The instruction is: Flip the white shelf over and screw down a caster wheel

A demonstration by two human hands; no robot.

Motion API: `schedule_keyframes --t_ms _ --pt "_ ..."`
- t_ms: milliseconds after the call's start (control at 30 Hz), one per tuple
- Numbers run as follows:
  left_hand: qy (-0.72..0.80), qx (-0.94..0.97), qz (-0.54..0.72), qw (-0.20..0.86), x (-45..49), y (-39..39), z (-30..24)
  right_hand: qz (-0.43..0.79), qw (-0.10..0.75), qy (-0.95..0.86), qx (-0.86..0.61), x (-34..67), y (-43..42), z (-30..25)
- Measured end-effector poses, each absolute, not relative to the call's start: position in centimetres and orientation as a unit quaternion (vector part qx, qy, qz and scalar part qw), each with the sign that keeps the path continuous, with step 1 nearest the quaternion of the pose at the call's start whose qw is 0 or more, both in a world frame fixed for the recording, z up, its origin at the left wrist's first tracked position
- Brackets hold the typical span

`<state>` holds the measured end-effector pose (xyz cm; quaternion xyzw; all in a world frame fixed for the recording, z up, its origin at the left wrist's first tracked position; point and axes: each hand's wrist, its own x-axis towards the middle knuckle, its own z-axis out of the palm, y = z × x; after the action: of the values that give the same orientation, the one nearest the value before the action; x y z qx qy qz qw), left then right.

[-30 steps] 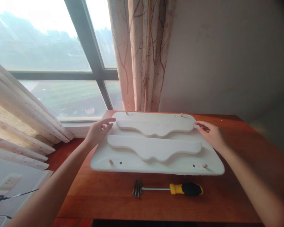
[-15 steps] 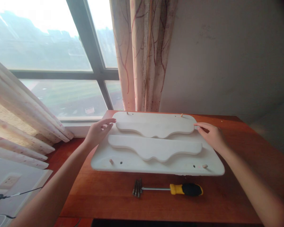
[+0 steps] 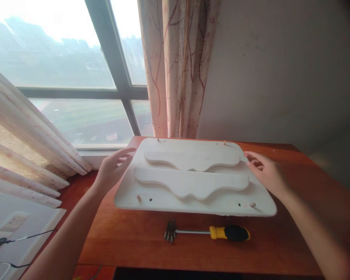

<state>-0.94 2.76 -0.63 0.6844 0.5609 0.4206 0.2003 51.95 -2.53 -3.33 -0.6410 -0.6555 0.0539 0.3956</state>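
Observation:
A white board (image 3: 169,206) with rounded corners lies flat on the table, with wooden dowels (image 3: 252,205) standing near its corners and dark holes beside them. On it rest two white scalloped panels, the far panel (image 3: 192,158) and the near panel (image 3: 192,182), one behind the other. My left hand (image 3: 113,165) hovers by the board's left edge, fingers apart and holding nothing. By the right edge is my right hand (image 3: 262,167), loosely curled, fingers apart, with nothing in it.
A yellow and black screwdriver (image 3: 227,233) lies in front of the board, its tip near several bolts (image 3: 169,231). The reddish-brown table (image 3: 303,241) stands against a grey wall. To the left are a window, a patterned curtain (image 3: 177,70) and a wall socket (image 3: 16,221) with a plugged-in cable.
Both hands have drawn outward, away from the ends of the far panel. My left hand has moved left, my right hand slightly right. The far panel now lies released on the board.

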Motion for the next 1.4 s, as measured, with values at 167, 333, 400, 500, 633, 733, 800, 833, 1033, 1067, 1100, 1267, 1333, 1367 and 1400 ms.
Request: schedule_keyframes --t_ms 167,333,400,500,633,733,800,833,1033,1067,1100,1267,1333,1367,1400 --pt "0.574 0.632 0.483 0.193 -0.6 -2.5 1.2 0.013 0.401 -0.685 -0.609 49.3 -7.4 -0.1" --pt "0.587 0.619 0.504 0.133 0.7 -8.9 2.1 -0.020 0.385 -0.736 -0.557 45.5 -13.0 1.9" --pt "0.574 0.641 0.494 0.124 1.2 -10.9 1.9 -0.007 0.384 -0.765 -0.516 44.2 -14.8 1.8" --pt "0.507 0.712 0.468 0.129 2.5 -13.0 1.3 0.011 0.354 -0.814 -0.461 42.7 -16.7 1.0" --pt "0.383 0.794 0.433 0.187 5.5 -14.7 -0.4 0.017 0.302 -0.853 -0.426 41.8 -18.2 -1.0" --pt "0.371 0.826 0.387 0.178 7.1 -15.5 -2.4 0.006 0.276 -0.853 -0.443 41.8 -18.9 -3.1" --pt "0.377 0.845 0.351 0.144 7.6 -15.7 -3.8 -0.005 0.262 -0.848 -0.461 42.0 -19.3 -4.5" --pt "0.380 0.853 0.335 0.129 7.7 -15.9 -4.4 -0.010 0.258 -0.845 -0.469 42.2 -19.5 -5.1" --pt "0.401 0.865 0.294 0.070 7.6 -16.4 -7.0 -0.034 0.260 -0.815 -0.516 43.2 -20.1 -8.6" --pt "0.405 0.865 0.290 0.063 7.6 -16.4 -7.3 -0.041 0.261 -0.811 -0.522 43.3 -20.1 -9.0" --pt "0.410 0.864 0.288 0.057 7.5 -16.4 -7.6 -0.045 0.262 -0.808 -0.527 43.4 -20.1 -9.4" --pt "0.414 0.863 0.286 0.044 7.8 -16.3 -8.2 -0.037 0.259 -0.801 -0.538 43.5 -19.8 -10.4" --pt "0.415 0.862 0.289 0.041 8.0 -16.3 -8.3 -0.030 0.262 -0.800 -0.539 43.4 -19.7 -10.6" --pt "0.416 0.861 0.290 0.040 8.1 -16.3 -8.2 -0.027 0.264 -0.799 -0.540 43.4 -19.7 -10.6" --pt "0.417 0.860 0.293 0.038 8.2 -16.3 -8.1 -0.025 0.266 -0.797 -0.541 43.4 -19.6 -10.6"
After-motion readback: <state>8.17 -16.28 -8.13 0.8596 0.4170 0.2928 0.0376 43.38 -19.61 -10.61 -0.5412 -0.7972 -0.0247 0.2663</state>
